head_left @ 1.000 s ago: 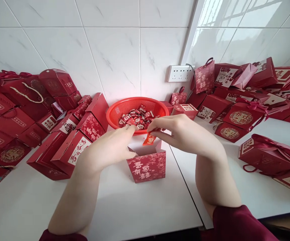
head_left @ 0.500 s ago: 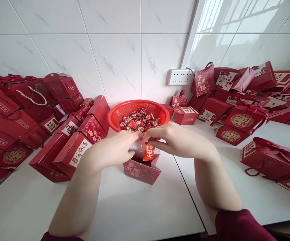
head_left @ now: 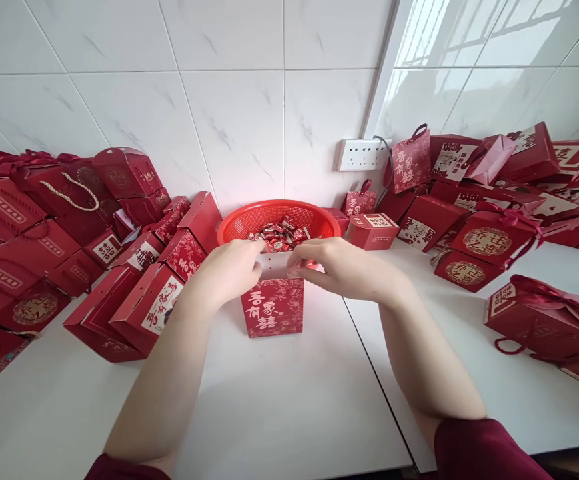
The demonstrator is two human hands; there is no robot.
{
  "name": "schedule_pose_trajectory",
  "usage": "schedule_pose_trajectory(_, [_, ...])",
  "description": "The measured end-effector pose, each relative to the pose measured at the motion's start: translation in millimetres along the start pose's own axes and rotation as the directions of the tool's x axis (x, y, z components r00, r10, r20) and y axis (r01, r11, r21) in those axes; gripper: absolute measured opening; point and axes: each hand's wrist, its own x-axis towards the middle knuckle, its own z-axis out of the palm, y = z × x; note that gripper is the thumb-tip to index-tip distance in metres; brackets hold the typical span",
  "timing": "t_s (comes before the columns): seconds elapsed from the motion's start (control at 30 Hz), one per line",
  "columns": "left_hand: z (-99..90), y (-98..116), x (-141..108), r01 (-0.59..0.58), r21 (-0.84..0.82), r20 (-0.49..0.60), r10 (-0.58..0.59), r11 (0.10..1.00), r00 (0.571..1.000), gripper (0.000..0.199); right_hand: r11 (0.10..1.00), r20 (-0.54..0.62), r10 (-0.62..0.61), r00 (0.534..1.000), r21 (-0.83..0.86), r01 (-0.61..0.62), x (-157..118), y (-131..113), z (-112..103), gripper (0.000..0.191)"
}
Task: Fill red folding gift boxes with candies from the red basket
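A red paper gift box (head_left: 274, 307) stands upright on the white table, its front panel with pale Chinese characters facing me. Its pale inner side shows at the top, between my hands. At the upper left edge, my left hand (head_left: 232, 267) is closed, thumb and fingers pinching the box. My right hand (head_left: 339, 263) grips the opposite upper edge with curled fingers, some of them hidden behind the box. Just beyond sits a red plastic basket (head_left: 239, 219) with many red-wrapped candies (head_left: 287, 230). No candy shows in either hand.
Red gift boxes (head_left: 44, 240) are piled on the left, and open boxes (head_left: 134, 307) stand nearer. More boxes (head_left: 484, 247) crowd the right side of the white table (head_left: 279, 413). A power strip (head_left: 364, 155) is fixed to the tiled wall.
The box has gone from tilted open toward me to upright, its front panel raised. The orange-red candy packet that was by my right fingers is out of sight.
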Motion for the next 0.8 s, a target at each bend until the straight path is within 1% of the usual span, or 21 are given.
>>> schedule_pose_trajectory(0.03, [-1.8,-0.6,-1.2,0.003,-0.013,0.017,-0.003,1.000,1.000,0.022,1.000,-0.020,-0.017,1.000,0.005,0.017,1.0,1.3,0.6,0.014])
schedule_pose_trajectory(0.07, [-3.9,-1.4,-2.8,0.003,-0.038,0.038,-0.001,0.999,0.999,0.022,0.999,-0.037,-0.036,0.999,0.007,0.037,1.9,2.5,1.2,0.017])
schedule_pose_trajectory(0.13, [-7.9,-3.1,-6.0,0.008,-0.092,0.080,0.000,0.996,0.997,0.028,0.998,-0.035,-0.058,0.998,0.007,0.058,3.5,4.7,3.2,0.034])
schedule_pose_trajectory(0.17, [-9.6,-4.2,-7.1,0.014,-0.110,0.099,-0.003,0.994,0.995,0.033,0.999,-0.014,-0.050,0.999,0.007,0.050,4.5,5.9,4.8,0.044])
schedule_pose_trajectory(0.23, [-12.0,-6.6,-7.5,0.023,-0.117,0.143,-0.006,0.993,0.990,0.037,1.000,0.062,0.010,0.998,0.013,-0.011,7.8,9.3,9.4,0.064])
schedule_pose_trajectory(0.27, [-12.6,-7.9,-6.8,0.018,-0.119,0.175,0.003,0.993,0.985,0.036,0.998,0.114,0.051,0.992,0.017,-0.053,10.3,11.3,12.5,0.071])
schedule_pose_trajectory(0.3, [-12.7,-9.2,-5.7,0.010,-0.126,0.214,0.018,0.992,0.977,0.035,0.995,0.167,0.092,0.982,0.015,-0.096,13.2,13.5,15.8,0.074])
schedule_pose_trajectory(0.37, [-11.9,-12.3,-2.5,-0.010,-0.147,0.289,0.053,0.989,0.956,0.028,0.988,0.248,0.152,0.957,-0.006,-0.155,19.5,17.4,22.2,0.065])
schedule_pose_trajectory(0.43, [-9.9,-15.9,0.6,-0.012,-0.139,0.312,0.055,0.990,0.949,0.023,0.984,0.263,0.179,0.948,-0.034,-0.176,24.8,19.7,26.7,0.052])
schedule_pose_trajectory(0.57, [-5.9,-21.6,3.7,0.004,-0.066,0.222,0.011,0.998,0.975,0.021,0.985,0.208,0.174,0.962,-0.055,-0.166,26.5,19.0,25.4,0.046])
schedule_pose_trajectory(0.6, [-5.4,-22.0,3.9,-0.010,-0.066,0.200,0.023,0.998,0.980,0.017,0.985,0.196,0.172,0.965,-0.069,-0.161,25.3,18.6,23.3,0.039])
schedule_pose_trajectory(0.7, [-4.8,-21.1,4.0,-0.079,-0.093,0.138,0.091,0.993,0.986,0.005,0.984,0.110,0.165,0.980,-0.088,-0.156,21.1,20.2,16.5,0.010])
schedule_pose_trajectory(0.73, [-4.6,-20.6,4.3,-0.096,-0.103,0.119,0.108,0.990,0.987,0.003,0.986,0.077,0.156,0.985,-0.072,-0.150,20.0,21.8,14.6,0.005])
schedule_pose_trajectory(0.8, [-3.7,-20.0,5.6,-0.120,-0.112,0.080,0.129,0.986,0.988,0.003,0.992,0.027,0.127,0.991,-0.024,-0.127,18.4,25.6,11.7,0.006])
